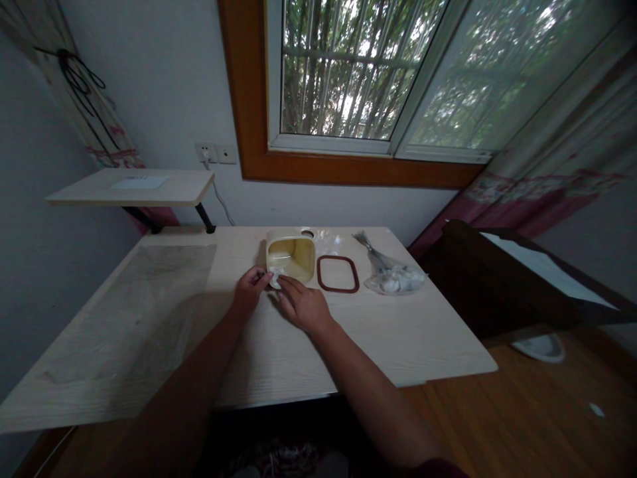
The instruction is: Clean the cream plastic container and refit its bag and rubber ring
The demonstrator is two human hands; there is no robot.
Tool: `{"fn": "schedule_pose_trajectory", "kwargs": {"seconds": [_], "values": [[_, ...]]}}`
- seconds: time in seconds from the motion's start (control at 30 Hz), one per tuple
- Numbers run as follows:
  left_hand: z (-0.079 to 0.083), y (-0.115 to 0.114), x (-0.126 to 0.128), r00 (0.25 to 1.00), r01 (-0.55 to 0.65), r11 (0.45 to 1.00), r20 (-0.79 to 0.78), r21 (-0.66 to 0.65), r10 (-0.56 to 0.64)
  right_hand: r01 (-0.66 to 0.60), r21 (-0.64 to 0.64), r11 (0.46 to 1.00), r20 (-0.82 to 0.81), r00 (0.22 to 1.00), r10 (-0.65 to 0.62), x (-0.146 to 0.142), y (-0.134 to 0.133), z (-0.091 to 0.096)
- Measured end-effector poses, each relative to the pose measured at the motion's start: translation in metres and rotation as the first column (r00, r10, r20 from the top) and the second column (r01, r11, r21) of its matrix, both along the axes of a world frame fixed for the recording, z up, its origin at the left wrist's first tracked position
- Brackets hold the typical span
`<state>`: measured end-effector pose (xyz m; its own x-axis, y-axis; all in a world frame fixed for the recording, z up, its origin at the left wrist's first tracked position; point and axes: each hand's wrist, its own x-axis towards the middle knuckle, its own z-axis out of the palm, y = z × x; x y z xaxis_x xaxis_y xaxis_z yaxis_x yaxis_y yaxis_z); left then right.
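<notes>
Between my two hands is a small white crumpled piece [276, 277], perhaps tissue or cloth; its exact kind is too small to tell. My left hand [250, 287] pinches it from the left, and the fingers of my right hand [304, 303] close on it from the right. Just behind, a cream-yellow square container [290, 240] lies with its opening facing me. A clear square lid with a brown rim [338, 273] rests on the table to its right. Farther right is a tied clear plastic bag [395, 277] with white pieces inside.
A clear plastic sheet [134, 312] covers the left part of the pale wooden table [398, 338]. At the back left stands a raised shelf [134, 188] on black legs. A dark brown piece of furniture [497, 285] is beyond the table's right edge. The window wall borders the back.
</notes>
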<state>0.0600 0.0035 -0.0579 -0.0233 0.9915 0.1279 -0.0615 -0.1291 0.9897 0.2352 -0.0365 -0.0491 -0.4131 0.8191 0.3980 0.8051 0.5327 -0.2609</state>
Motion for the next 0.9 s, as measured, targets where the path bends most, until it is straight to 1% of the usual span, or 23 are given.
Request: {"fn": "schedule_pose_trajectory", "kwargs": {"seconds": [0.07, 0.2, 0.27, 0.33, 0.43, 0.5, 0.57, 0.7, 0.77, 0.9], "values": [[-0.001, 0.001, 0.001, 1.000, 0.009, 1.000, 0.003, 0.003, -0.009, 0.018, 0.000, 1.000, -0.012, 1.000, -0.018, 0.003, 0.001, 0.000], [-0.003, 0.002, 0.002, 1.000, 0.017, 1.000, 0.007, -0.007, -0.016, 0.125, 0.001, 0.992, -0.025, 0.992, -0.125, 0.013, 0.006, 0.001], [-0.002, 0.002, 0.002, 1.000, 0.011, 1.000, 0.004, -0.012, -0.011, 0.158, 0.000, 0.987, -0.027, 0.987, -0.158, 0.013, 0.007, 0.001], [0.000, 0.001, 0.002, 1.000, 0.004, 1.000, -0.001, -0.013, -0.004, 0.148, -0.003, 0.989, -0.022, 0.989, -0.148, 0.010, 0.005, 0.001], [0.001, 0.000, 0.002, 1.000, 0.000, 1.000, -0.002, -0.007, 0.000, 0.070, -0.010, 0.997, -0.001, 0.998, -0.070, 0.001, 0.002, 0.001], [0.001, 0.000, 0.002, 1.000, -0.002, 1.000, 0.004, 0.001, 0.002, 0.041, -0.012, 0.999, 0.005, 0.999, -0.041, -0.001, 0.001, 0.002], [0.001, 0.000, 0.001, 1.000, -0.007, 1.000, 0.002, 0.001, 0.007, 0.054, -0.012, 0.998, 0.001, 0.999, -0.054, 0.000, 0.002, 0.003], [-0.001, 0.001, 0.001, 1.000, -0.014, 1.000, 0.007, -0.016, 0.014, 0.148, -0.008, 0.989, -0.012, 0.989, -0.148, 0.007, 0.005, 0.003], [-0.002, 0.001, 0.001, 1.000, -0.008, 1.000, 0.018, -0.019, 0.009, 0.170, -0.009, 0.985, -0.014, 0.985, -0.170, 0.007, 0.006, 0.002], [0.000, 0.000, 0.001, 1.000, -0.007, 1.000, 0.020, -0.009, 0.007, 0.076, -0.014, 0.997, -0.004, 0.997, -0.077, 0.000, 0.002, 0.001]]}}
